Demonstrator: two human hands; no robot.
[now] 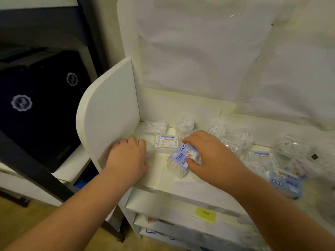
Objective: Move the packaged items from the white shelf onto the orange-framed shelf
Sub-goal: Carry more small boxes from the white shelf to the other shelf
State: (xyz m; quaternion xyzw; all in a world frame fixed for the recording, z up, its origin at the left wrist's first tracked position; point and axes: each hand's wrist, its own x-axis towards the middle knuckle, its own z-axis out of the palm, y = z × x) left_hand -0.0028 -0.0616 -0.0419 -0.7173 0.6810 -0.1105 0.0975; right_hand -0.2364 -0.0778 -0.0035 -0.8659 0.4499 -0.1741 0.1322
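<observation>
Right hand [208,151] pinching a clear blue-labelled pack [183,160] on the white shelf [163,180].

Thumb at the pack's near end, fingers curled over its far end; the pack lies tilted at the shelf's left part. The left hand [128,156] rests knuckles-up by the side panel [110,113], fingers curled under, whether holding anything cannot be told. A flat pack [165,142] lies just behind. Clear packs [237,140] along the back are blurred; another blue pack [282,174] lies well right. A dark bag [39,105] sits left of the shelf.
</observation>
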